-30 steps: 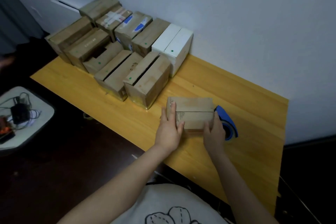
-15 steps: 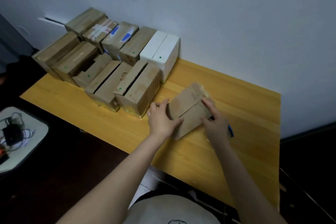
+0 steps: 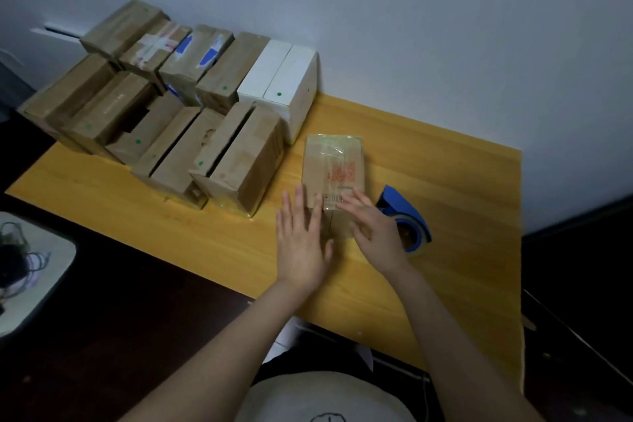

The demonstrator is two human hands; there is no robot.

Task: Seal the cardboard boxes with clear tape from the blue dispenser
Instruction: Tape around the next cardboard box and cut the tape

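Note:
A small brown cardboard box (image 3: 335,168) with red print and shiny clear tape on top lies flat on the yellow table (image 3: 445,216), its long side pointing away from me. My left hand (image 3: 301,243) lies with straight fingers against the box's near left corner. My right hand (image 3: 373,233) rests with straight fingers on the box's near end. The blue tape dispenser (image 3: 407,219) sits on the table just right of my right hand, partly hidden by it.
Several brown cardboard boxes (image 3: 236,161) stand packed in two rows at the table's back left, with two white boxes (image 3: 291,89) beside the wall. A white side table (image 3: 30,271) with cables stands at the left. The table's right edge (image 3: 520,250) drops off.
The box has been turned from lying crosswise, through a tilted lift, to lying lengthwise with its taped, printed face up. Both hands have let go of their grip and now lie flat on it.

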